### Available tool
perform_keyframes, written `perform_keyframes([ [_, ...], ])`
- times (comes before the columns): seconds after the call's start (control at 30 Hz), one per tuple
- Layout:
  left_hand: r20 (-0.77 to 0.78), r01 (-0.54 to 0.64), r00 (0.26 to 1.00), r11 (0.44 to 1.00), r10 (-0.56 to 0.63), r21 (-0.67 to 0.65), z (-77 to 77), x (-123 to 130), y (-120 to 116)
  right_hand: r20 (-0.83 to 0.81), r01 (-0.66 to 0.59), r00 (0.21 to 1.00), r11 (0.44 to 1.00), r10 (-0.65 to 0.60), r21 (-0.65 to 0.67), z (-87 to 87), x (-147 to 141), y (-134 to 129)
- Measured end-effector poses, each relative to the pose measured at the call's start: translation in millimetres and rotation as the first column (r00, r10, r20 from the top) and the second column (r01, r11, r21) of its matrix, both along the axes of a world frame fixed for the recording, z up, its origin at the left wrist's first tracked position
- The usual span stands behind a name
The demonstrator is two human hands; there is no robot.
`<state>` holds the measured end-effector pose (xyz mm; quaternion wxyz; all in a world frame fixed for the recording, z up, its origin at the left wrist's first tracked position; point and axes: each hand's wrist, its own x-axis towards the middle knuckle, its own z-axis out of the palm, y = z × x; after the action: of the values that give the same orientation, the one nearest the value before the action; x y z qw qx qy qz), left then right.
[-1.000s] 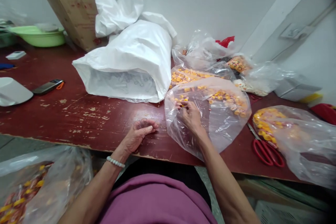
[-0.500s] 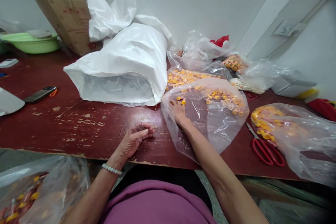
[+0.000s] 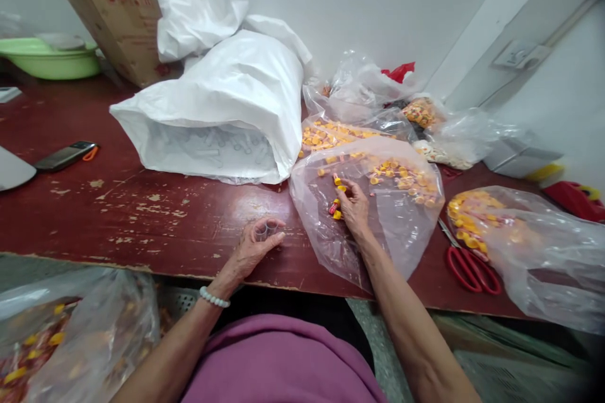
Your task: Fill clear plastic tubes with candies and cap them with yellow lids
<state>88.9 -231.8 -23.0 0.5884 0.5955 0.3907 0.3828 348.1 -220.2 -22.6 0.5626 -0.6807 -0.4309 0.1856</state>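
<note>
My left hand point(image 3: 258, 247) is above the table's front part, its fingers curled round a few small clear plastic tubes point(image 3: 261, 234) whose round open ends show. My right hand point(image 3: 354, 206) is at the open mouth of a clear plastic bag point(image 3: 392, 245), fingertips closed on small yellow caps point(image 3: 341, 187) with red-and-pink parts attached. A couple more capped pieces point(image 3: 336, 215) lie beside its thumb. Deeper in the bag is a heap of the same yellow caps point(image 3: 390, 170). To the left, a large white sack point(image 3: 246, 82) lies open, with many clear tubes point(image 3: 208, 145) inside.
Red-handled scissors point(image 3: 472, 269) lie at right by another bag of yellow caps point(image 3: 472, 220). A phone point(image 3: 66, 156), a cardboard box point(image 3: 120, 19) and a green basin point(image 3: 51, 63) stand left. Below the table edge hangs a bag of yellow-and-red pieces point(image 3: 40, 346).
My right hand has moved right and toward me within the bag mouth, bringing several yellow caps along. My left hand has shifted slightly right and turned, so the tube ends show more clearly.
</note>
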Motion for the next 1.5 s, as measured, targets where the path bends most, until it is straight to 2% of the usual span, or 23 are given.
perform_keyframes([
  [0.1, -0.029, -0.004, 1.0, 1.0, 0.005, 0.024, 0.3, 1.5, -1.8, -0.15, 0.0, 0.989, 0.995, 0.015, 0.101, 17.7, -15.9, -10.6],
  [0.17, -0.067, 0.001, 0.998, 0.998, 0.003, 0.061, -0.7, 2.3, -2.1, -0.22, -0.045, 0.972, 0.982, 0.085, 0.184, 30.5, -35.1, -23.8],
  [0.27, -0.096, 0.018, 0.995, 0.994, -0.007, 0.112, -1.7, 3.7, -2.1, -0.211, -0.204, 0.942, 0.945, 0.26, 0.254, 40.9, -73.1, -44.4],
  [0.33, -0.058, 0.034, 0.998, 0.993, -0.028, 0.116, -1.1, 4.4, -2.4, -0.194, -0.321, 0.909, 0.915, 0.37, 0.243, 39.6, -97.1, -53.6],
  [0.4, -0.001, 0.06, 0.998, 0.991, -0.06, 0.116, -0.4, 4.6, -2.8, -0.146, -0.397, 0.892, 0.897, 0.427, 0.196, 34.1, -113.8, -57.9],
  [0.47, 0.029, 0.092, 0.995, 0.987, -0.096, 0.131, -0.5, 4.2, -3.0, -0.081, -0.414, 0.9, 0.898, 0.428, 0.15, 28.3, -121.7, -59.4],
  [0.57, 0.022, 0.106, 0.994, 0.982, -0.111, 0.154, -2.3, 3.0, -2.4, 0.032, -0.425, 0.905, 0.9, 0.424, 0.1, 24.7, -122.3, -61.1],
  [0.73, -0.009, 0.127, 0.992, 0.972, -0.128, 0.198, -6.7, 0.2, 0.5, 0.238, -0.509, 0.846, 0.856, 0.477, 0.09, 30.6, -115.1, -62.1],
  [0.9, -0.096, 0.164, 0.984, 0.966, -0.147, 0.201, -6.1, 0.0, -9.7, 0.281, -0.32, 0.924, 0.925, 0.257, 0.204, 41.2, -113.3, -49.3],
  [1.0, -0.149, 0.238, 0.966, 0.951, -0.211, 0.198, 1.1, 5.3, -25.6, 0.463, -0.301, 0.867, 0.932, 0.182, 0.199, 47.2, -122.1, -47.1],
  [1.07, -0.162, 0.221, 0.968, 0.957, -0.192, 0.187, 7.2, 10.5, -35.9, 0.558, -0.319, 0.81, 0.934, 0.181, 0.16, 50.5, -129.9, -49.6],
  [1.13, -0.147, 0.197, 0.974, 0.966, -0.173, 0.165, 12.6, 15.6, -42.5, 0.588, -0.322, 0.789, 0.935, 0.18, 0.146, 53.7, -134.2, -52.4],
  [1.2, -0.085, 0.222, 0.973, 0.969, -0.213, 0.111, 17.0, 19.5, -44.2, 0.569, -0.3, 0.81, 0.935, 0.145, 0.188, 56.9, -129.7, -53.3],
  [1.3, 0.011, 0.259, 0.966, 0.965, -0.259, 0.03, 21.3, 20.0, -39.0, 0.523, -0.206, 0.852, 0.941, 0.036, 0.27, 56.4, -100.8, -50.9],
  [1.37, 0.048, 0.208, 0.977, 0.978, -0.207, -0.017, 22.8, 16.7, -33.4, 0.558, -0.104, 0.83, 0.975, -0.025, 0.199, 48.3, -70.7, -48.9],
  [1.4, 0.066, 0.168, 0.984, 0.985, -0.165, -0.044, 23.1, 14.4, -31.0, 0.614, -0.056, 0.789, 0.994, -0.011, 0.09, 41.5, -55.2, -48.5],
  [1.43, 0.084, 0.132, 0.988, 0.989, -0.126, -0.072, 22.9, 12.3, -29.2, 0.68, -0.009, 0.732, 0.999, 0.035, -0.042, 33.4, -40.7, -48.6],
  [1.5, 0.112, 0.086, 0.991, 0.989, -0.073, -0.122, 21.6, 9.3, -27.6, 0.757, 0.062, 0.635, 0.967, 0.154, -0.249, 15.8, -18.4, -50.0],
])
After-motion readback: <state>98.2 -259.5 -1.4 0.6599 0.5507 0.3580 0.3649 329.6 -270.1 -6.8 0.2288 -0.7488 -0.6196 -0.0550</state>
